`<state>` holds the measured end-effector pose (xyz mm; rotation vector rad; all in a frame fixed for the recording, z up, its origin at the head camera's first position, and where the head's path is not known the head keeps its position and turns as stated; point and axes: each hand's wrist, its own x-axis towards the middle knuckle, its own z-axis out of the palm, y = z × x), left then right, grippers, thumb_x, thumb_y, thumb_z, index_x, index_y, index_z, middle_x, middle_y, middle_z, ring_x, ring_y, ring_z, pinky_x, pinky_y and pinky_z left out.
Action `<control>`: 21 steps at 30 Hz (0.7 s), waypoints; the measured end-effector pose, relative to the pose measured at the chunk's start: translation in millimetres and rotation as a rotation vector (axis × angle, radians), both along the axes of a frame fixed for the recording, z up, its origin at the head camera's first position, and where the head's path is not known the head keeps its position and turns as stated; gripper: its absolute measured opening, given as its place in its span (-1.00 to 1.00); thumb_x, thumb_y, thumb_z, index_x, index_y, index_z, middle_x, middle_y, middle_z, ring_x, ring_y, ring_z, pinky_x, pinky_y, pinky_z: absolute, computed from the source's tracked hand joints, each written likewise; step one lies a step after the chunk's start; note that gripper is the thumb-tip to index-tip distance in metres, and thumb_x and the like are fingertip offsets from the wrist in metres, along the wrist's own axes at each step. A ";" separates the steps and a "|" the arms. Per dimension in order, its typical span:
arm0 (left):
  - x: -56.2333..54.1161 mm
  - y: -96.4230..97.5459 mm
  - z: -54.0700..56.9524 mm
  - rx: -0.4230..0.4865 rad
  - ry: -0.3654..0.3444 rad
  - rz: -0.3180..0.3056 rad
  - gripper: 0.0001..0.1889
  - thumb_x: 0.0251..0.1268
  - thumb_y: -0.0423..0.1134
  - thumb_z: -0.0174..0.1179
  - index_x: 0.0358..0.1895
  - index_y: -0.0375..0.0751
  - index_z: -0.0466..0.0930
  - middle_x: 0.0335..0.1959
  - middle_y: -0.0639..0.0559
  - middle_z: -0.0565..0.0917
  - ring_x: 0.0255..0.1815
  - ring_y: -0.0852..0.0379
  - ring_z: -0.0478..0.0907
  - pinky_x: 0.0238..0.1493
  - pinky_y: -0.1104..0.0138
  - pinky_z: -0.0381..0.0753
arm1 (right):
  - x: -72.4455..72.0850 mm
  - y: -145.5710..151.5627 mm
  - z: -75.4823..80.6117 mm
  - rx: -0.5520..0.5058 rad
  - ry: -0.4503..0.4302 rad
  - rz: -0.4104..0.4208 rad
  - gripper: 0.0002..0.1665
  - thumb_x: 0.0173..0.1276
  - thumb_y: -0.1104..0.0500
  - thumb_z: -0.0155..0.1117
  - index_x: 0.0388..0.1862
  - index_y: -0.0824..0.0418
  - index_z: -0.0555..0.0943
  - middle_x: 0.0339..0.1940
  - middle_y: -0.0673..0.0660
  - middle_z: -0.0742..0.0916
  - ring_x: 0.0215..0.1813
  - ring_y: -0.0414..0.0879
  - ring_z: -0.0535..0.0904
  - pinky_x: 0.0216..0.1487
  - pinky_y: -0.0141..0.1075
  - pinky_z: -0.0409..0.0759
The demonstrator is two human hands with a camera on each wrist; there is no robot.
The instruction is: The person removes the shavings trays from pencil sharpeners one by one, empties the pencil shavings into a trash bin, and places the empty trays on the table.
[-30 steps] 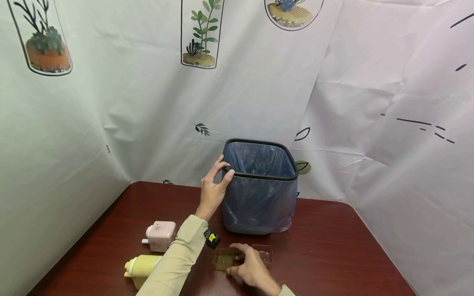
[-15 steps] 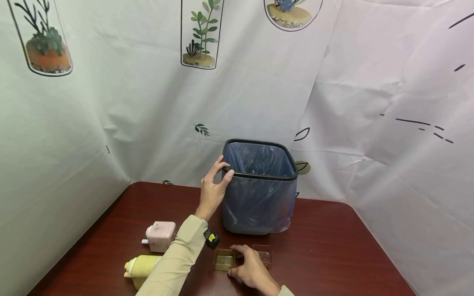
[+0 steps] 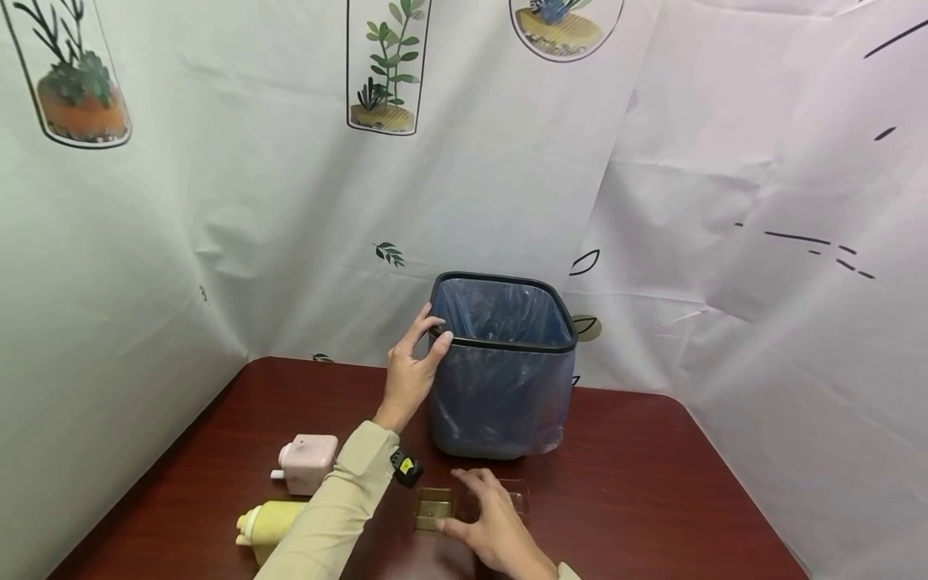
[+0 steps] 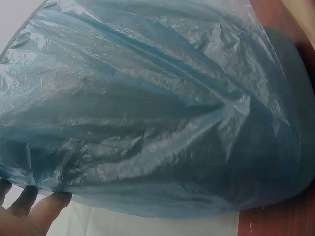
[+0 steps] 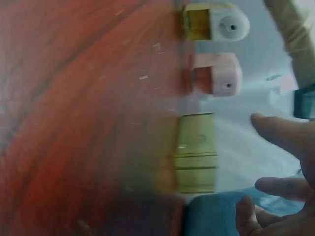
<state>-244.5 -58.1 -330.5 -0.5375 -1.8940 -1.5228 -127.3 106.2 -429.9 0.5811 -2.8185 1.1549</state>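
Note:
My left hand (image 3: 409,374) grips the left side of the black rim of a trash bin (image 3: 500,407), thumb outside and fingers over the edge. A thin bluish bag (image 4: 147,103) lines the bin and hangs down its outside. My right hand (image 3: 499,524) holds nothing; its fingers are spread, thumb and fingertips just right of a small see-through yellow drawer (image 3: 434,515) on the table. Behind that hand, partly hidden, lies a second see-through, brownish drawer (image 3: 518,491). In the right wrist view, the yellow drawer (image 5: 197,140) stands apart from my fingertips.
Left of my left arm stand a pink pencil sharpener (image 3: 310,466) with a white crank and a yellow pencil sharpener (image 3: 270,525), partly behind my sleeve. Both show open slots in the right wrist view. A white printed cloth backs the dark red table (image 3: 631,483).
My right fingers held the yellow drawer, which tipped and settled flat on the table; now they have opened off it. My left hand stays at the bin's rim. The head view shifts slightly.

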 end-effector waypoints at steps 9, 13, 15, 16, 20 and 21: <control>15.0 -8.4 1.6 -0.098 -0.126 0.124 -0.42 0.23 0.21 0.02 0.33 0.36 0.18 0.36 0.27 0.19 0.36 0.22 0.16 0.24 0.07 0.28 | 7.6 38.1 36.3 -0.163 0.188 -0.090 -0.46 0.12 -0.11 0.34 0.11 -0.07 0.53 0.03 -0.13 0.55 -0.07 -0.21 0.50 -0.17 -0.35 0.53; 30.5 -18.5 8.3 -0.185 -0.177 0.127 -0.43 0.26 0.23 -0.03 0.34 0.37 0.13 0.39 0.16 0.16 0.39 0.13 0.11 0.27 0.05 0.22 | 9.7 68.4 50.2 -0.154 0.201 -0.180 -0.39 0.12 -0.09 0.34 0.17 -0.01 0.49 0.05 -0.10 0.56 -0.03 -0.20 0.53 -0.10 -0.28 0.55; 39.4 -28.3 13.2 -0.238 -0.179 0.127 -0.44 0.28 0.21 -0.04 0.34 0.31 0.17 0.39 0.12 0.17 0.41 0.09 0.08 0.31 0.05 0.15 | 11.4 85.6 54.5 -0.128 0.214 -0.218 -0.34 0.15 -0.08 0.32 0.23 0.06 0.43 0.04 -0.03 0.56 -0.02 -0.16 0.54 -0.09 -0.24 0.56; 44.2 -34.5 15.7 -0.275 -0.176 0.136 -0.45 0.29 0.20 -0.05 0.34 0.28 0.19 0.39 0.11 0.17 0.41 0.07 0.06 0.32 0.02 0.10 | 12.6 94.2 55.7 -0.109 0.218 -0.239 -0.33 0.17 -0.08 0.30 0.25 0.07 0.40 0.04 0.00 0.56 -0.02 -0.14 0.55 -0.09 -0.21 0.56; 64.5 -67.4 23.0 -0.411 -0.150 0.166 -0.45 0.32 0.14 -0.03 0.36 0.17 0.21 0.41 0.10 0.13 0.45 0.02 -0.06 0.34 -0.13 -0.16 | 18.0 129.1 56.3 0.033 0.275 -0.310 -0.32 0.25 -0.09 0.22 0.30 0.13 0.33 0.09 0.12 0.53 0.04 0.00 0.51 -0.08 -0.08 0.53; 69.4 -77.2 23.7 -0.449 -0.137 0.176 -0.45 0.32 0.12 -0.02 0.36 0.15 0.21 0.42 0.09 0.11 0.45 0.00 -0.09 0.32 -0.16 -0.20 | 19.2 137.3 55.7 0.075 0.298 -0.323 -0.32 0.27 -0.08 0.20 0.30 0.15 0.32 0.11 0.17 0.51 0.07 0.05 0.48 -0.06 -0.02 0.50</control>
